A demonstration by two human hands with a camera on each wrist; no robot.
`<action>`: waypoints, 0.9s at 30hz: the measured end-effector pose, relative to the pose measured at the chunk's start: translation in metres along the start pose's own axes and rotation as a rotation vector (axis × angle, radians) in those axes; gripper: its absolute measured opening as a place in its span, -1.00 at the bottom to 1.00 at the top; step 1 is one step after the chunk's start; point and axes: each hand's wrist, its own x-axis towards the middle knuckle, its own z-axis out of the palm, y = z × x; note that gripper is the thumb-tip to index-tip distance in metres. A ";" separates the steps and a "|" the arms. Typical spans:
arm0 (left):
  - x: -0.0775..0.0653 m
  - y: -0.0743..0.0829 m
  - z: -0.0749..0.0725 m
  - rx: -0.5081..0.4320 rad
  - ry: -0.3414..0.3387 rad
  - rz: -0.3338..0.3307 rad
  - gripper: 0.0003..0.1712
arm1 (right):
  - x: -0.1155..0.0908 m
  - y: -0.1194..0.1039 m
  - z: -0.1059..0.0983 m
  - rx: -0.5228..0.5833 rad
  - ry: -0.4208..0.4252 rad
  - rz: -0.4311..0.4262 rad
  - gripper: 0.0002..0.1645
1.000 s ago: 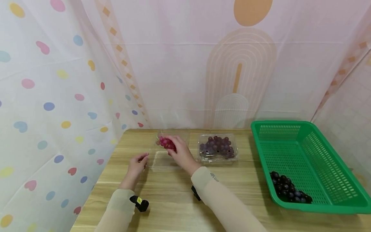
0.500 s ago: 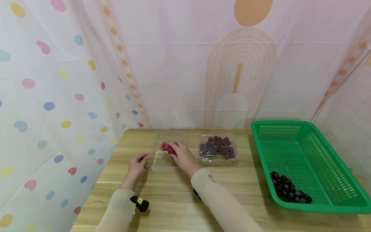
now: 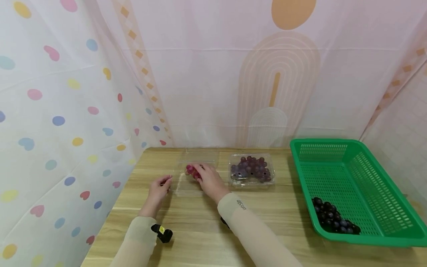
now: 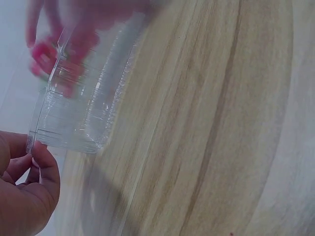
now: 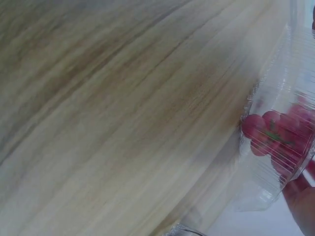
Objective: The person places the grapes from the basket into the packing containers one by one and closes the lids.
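A clear plastic clamshell box [image 3: 187, 189] lies with its lid raised at the back left of the table. My left hand [image 3: 157, 193] pinches the box's rim at its left corner, thumb against fingertips, as the left wrist view shows close up. From above, my right hand [image 3: 213, 183] holds a small bunch of red grapes [image 3: 191, 170] inside the box. Through the ribbed plastic wall in the right wrist view, the red grapes [image 5: 275, 132] show low in the box, with a bit of green stem. My right fingers partly cover the bunch.
Right of the open box stands a closed clamshell box [image 3: 235, 181] full of purple grapes [image 3: 251, 167]. A green plastic basket [image 3: 301, 185] sits at the right, with dark grapes [image 3: 333, 217] in its near left corner. A patterned curtain [image 3: 213, 92] hangs behind the wooden table [image 3: 197, 230].
My right hand has moved slightly right and down with the red grapes, lowering them into the open box. My left hand has stayed at the box's rim.
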 end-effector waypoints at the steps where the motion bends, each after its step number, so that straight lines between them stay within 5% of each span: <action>1: 0.000 0.000 0.000 0.000 0.000 0.001 -0.63 | -0.001 0.001 0.000 -0.003 -0.004 0.005 -0.25; 9: 0.000 0.000 0.001 -0.007 0.001 0.000 -0.63 | -0.003 0.004 -0.001 -0.124 -0.036 0.018 -0.65; 16: 0.001 -0.001 0.000 -0.010 0.001 -0.005 -0.63 | 0.000 -0.001 -0.006 -0.305 -0.145 -0.027 -0.64; 27: 0.001 -0.001 0.000 -0.008 0.004 0.000 -0.63 | -0.003 0.004 -0.013 -0.160 -0.124 -0.036 -0.53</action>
